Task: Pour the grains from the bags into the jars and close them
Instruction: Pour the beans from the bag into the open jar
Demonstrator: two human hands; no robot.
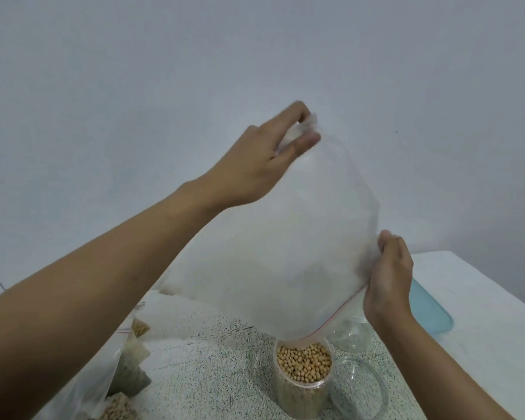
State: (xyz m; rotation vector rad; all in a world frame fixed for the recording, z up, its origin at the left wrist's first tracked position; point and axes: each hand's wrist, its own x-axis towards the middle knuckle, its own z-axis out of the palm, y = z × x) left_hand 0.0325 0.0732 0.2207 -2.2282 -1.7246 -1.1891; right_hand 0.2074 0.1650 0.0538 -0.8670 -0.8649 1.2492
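Your left hand [264,165] pinches the raised corner of a clear plastic bag [285,253], lifting it upside down so that its red-striped mouth hangs just over a jar [303,386] of yellow beans [303,362] near the tabletop's [209,359] front edge. Your right hand [388,283] curls round the mouth's edge, probably to steer it (the bag looks emptied). A clear empty jar [358,386] stands just beside the full one.

Soft, even light, fairly bright and cool; shadows on the table [194,344] are faint. My left grip [264,159] smears with motion blur at the fingertips [311,139], the bag [285,237] looks hazy, and my forearms [73,313] stretch near the edges.
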